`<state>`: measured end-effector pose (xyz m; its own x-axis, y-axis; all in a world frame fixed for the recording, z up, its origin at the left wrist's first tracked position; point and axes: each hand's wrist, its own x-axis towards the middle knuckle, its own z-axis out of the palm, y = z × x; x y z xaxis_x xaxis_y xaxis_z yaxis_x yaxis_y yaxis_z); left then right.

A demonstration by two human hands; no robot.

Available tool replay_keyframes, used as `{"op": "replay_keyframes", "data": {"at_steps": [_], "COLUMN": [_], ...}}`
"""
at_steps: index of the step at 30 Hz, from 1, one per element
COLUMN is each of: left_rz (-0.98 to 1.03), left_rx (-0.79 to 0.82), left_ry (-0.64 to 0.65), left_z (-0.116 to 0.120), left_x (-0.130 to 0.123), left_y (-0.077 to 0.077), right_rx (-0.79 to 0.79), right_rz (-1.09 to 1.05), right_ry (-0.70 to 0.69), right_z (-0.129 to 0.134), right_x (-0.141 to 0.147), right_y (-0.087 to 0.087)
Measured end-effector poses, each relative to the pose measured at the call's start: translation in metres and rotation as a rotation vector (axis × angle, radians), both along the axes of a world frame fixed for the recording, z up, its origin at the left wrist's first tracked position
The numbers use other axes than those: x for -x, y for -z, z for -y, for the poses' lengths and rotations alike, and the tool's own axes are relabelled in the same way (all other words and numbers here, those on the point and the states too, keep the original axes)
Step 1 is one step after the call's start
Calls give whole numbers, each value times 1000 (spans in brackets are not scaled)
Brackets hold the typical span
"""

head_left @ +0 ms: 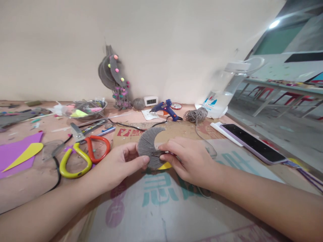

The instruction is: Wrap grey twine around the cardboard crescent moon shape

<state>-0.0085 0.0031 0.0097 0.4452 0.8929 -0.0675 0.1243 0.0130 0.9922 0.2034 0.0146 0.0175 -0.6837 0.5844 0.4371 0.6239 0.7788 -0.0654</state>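
A crescent wrapped in grey yarn (147, 144) is held upright just above the cardboard. My left hand (128, 159) grips its outer left edge, thumb in front and fingers behind. At the crescent's lower right, my right hand (186, 158) pinches thumb and forefinger together on grey yarn beside a bare yellow part (165, 165). A strand leads from a loose yarn bundle (196, 115) at the back toward my right hand, and a loop of it shows beneath that wrist. Exactly what lies between the right fingertips is mostly hidden.
Large scissors (75, 168) with yellow and red handles lie left of my left forearm. Behind are a blue glue gun (165, 108), a small clock (150, 101) and a bowl of scraps (97, 111). A water bottle (222, 87) and a phone (252, 143) stand and lie right.
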Motion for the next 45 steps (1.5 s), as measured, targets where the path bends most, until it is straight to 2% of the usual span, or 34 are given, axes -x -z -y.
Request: {"op": "replay_keyframes", "data": {"at_steps": [10, 19, 28, 45], "left_rz": [-27, -9, -30, 37], "left_rx": [-21, -6, -10, 5], "left_ry": [26, 29, -35, 35], "left_z": [-1, -1, 0, 0], "left_x": [2, 0, 0, 0], "left_y": [-1, 0, 0, 4], "right_rx": [-92, -35, -12, 16], "right_rz": [16, 15, -38, 17], "right_ry": [-41, -28, -27, -7], "right_z": [1, 0, 1, 0], "right_x": [2, 0, -3, 0], "right_y": [-2, -2, 1, 1]}}
